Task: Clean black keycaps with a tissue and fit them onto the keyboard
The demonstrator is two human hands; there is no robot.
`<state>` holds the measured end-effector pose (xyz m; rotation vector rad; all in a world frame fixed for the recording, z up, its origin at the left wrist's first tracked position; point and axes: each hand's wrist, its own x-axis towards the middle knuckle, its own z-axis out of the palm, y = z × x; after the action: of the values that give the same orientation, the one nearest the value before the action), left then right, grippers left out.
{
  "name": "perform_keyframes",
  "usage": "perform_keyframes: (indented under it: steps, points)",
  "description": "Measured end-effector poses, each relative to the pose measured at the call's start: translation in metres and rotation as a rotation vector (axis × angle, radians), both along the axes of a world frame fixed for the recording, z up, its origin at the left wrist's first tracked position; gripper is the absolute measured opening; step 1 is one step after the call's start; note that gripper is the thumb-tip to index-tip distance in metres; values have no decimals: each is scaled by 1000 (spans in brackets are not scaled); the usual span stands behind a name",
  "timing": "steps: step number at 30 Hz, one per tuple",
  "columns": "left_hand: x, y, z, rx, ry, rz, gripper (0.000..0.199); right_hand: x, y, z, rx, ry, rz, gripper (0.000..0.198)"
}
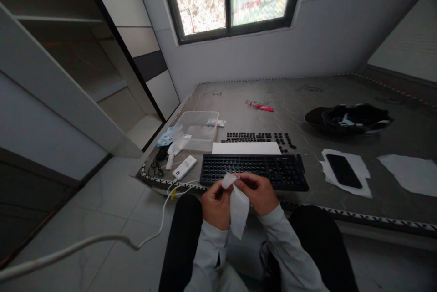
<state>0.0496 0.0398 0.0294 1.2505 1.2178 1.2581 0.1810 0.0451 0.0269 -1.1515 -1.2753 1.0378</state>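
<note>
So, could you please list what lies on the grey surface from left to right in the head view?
White remote → clear plastic tub → black keyboard → black phone on white paper → white sheet.

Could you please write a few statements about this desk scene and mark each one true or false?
1. Both hands, left hand and right hand, hold a white wipe. True.
2. The phone lies on the keyboard. False: it lies on a white sheet to the keyboard's right.
3. Loose black keycaps lie beyond the keyboard. True.
4. The clear plastic box stands to the right of the phone. False: it stands left of the keyboard.
</note>
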Motion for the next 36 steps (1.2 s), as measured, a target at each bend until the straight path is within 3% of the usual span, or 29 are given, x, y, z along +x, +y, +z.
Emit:
perform_keyframes:
  steps: [12, 17, 26, 36]
  points:
    - [4, 1, 0, 17, -22, 38, 16, -7, -2, -3, -82, 45, -262, 18]
    - [4, 4, -2, 30, -28, 25, 15, -4, 2, -3, -34, 69, -225, 16]
    - [2, 6, -6, 46, -58, 75, 16, -6, 9, -13, -106, 214, -19, 31]
    - [2, 11, -17, 132, 88, 88, 19, -7, 13, -22, -212, 298, -89, 35]
